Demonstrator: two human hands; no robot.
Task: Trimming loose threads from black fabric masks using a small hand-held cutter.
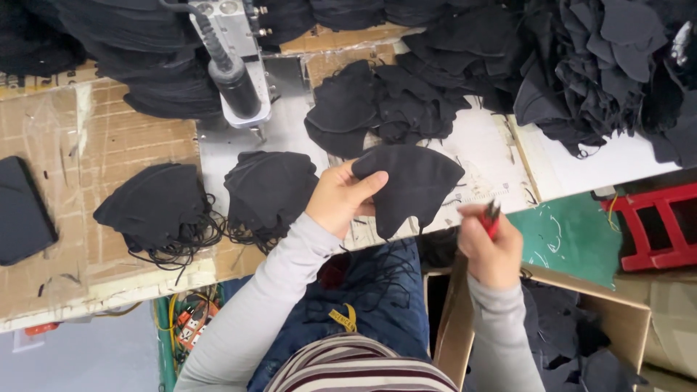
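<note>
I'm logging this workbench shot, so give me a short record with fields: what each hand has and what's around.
left hand: left hand holds up a black mask
right hand: right hand grips red snips, apart from the mask
on bench: two mask stacks, loose mask pile, machine head
below right: cardboard box with black pieces
</note>
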